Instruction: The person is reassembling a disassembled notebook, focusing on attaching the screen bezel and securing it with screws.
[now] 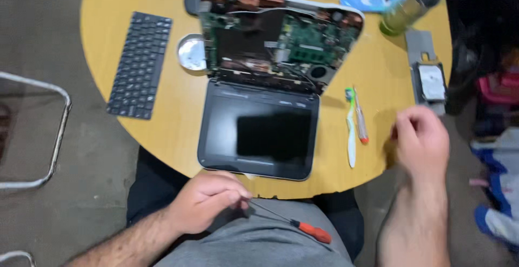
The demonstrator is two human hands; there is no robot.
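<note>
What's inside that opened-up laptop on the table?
Inside the opened laptop a green circuit board, a dark plate and copper-coloured parts show. Whatever lies beneath the board and plate is covered.

An informal repair spot, likely at home

A round yellow wooden worktop [135, 132] on a bare concrete floor [81, 164] carries an opened laptop [270, 77] with its circuit board exposed, a detached keyboard [139, 64], a removed hard drive [431, 82] and a small screwdriver [360, 118]; a metal chair frame [57, 132] stands beside it.
</note>
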